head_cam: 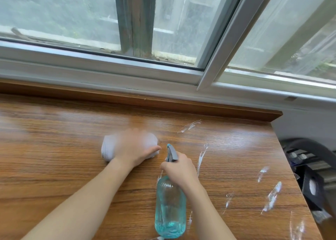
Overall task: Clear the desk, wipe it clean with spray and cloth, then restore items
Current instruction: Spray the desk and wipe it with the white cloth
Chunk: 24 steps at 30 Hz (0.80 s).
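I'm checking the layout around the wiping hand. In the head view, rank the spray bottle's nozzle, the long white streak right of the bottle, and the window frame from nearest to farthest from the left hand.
From the left hand, pressing the cloth:
1. Spray bottle nozzle, just to its right, held by the right hand.
2. Long white streak, farther right on the desk.
3. Window frame, beyond the desk's back edge.

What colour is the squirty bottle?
The clear ribbed spray bottle is see-through aqua blue with a grey trigger top; the head view shows it best.
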Tool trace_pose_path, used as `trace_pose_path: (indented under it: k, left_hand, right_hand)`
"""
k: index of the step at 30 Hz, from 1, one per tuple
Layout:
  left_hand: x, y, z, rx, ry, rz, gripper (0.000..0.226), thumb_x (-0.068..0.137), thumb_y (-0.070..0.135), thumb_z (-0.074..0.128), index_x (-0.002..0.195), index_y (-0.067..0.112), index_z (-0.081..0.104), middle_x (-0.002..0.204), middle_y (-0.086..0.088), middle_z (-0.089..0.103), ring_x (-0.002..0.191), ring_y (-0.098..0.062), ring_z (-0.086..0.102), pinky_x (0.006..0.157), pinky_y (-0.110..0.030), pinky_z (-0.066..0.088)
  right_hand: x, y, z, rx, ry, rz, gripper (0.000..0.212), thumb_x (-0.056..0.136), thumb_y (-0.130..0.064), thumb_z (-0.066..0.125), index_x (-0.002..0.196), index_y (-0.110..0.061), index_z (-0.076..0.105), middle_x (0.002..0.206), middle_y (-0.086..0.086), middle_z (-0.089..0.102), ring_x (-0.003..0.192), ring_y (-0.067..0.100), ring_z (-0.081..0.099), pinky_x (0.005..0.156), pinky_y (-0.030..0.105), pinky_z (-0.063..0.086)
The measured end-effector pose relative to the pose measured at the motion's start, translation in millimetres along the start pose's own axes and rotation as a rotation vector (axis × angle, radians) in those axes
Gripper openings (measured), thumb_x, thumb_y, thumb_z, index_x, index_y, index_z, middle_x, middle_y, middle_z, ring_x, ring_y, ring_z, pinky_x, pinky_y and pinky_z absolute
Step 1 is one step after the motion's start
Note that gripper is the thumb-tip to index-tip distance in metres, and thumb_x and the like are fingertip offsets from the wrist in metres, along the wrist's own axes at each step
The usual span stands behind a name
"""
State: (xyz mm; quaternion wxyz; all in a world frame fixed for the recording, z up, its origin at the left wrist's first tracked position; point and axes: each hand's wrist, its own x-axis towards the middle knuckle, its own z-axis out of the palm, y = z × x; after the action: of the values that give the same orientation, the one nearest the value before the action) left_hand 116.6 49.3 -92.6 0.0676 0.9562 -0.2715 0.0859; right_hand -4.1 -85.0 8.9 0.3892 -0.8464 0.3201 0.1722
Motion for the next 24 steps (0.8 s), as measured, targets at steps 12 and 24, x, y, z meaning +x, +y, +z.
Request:
trace_pose_path:
  k: [12,24]
  left_hand:
    - [82.9,10.9,6.4,0.098,-0.078,0.026,0.084,0.077,0.087,0.017,0.108,0.022,0.06,0.107,-0.006,0.065,0.101,-0.03,0.058,0.078,-0.042,0.038]
    - [22.1,19.7,-6.1,0.039,-0.107,-0.004,0.088,0.072,0.088,0.016,0.1,0.018,0.061,0.1,-0.009,0.066,0.097,-0.033,0.061,0.08,-0.043,0.039]
  right_hand:
    - [7.6,7.1,6.2,0.091,-0.027,0.014,0.023,0.081,-0.03,0.067,0.075,-0.02,0.047,0.076,-0.004,0.055,0.066,0.017,0.049,0.06,0.032,0.039]
    - [-22.2,22.5,2.2,0.115,0.008,-0.1,0.018,0.082,-0.032,0.066,0.077,-0.021,0.053,0.083,0.0,0.067,0.086,0.025,0.062,0.068,0.035,0.044]
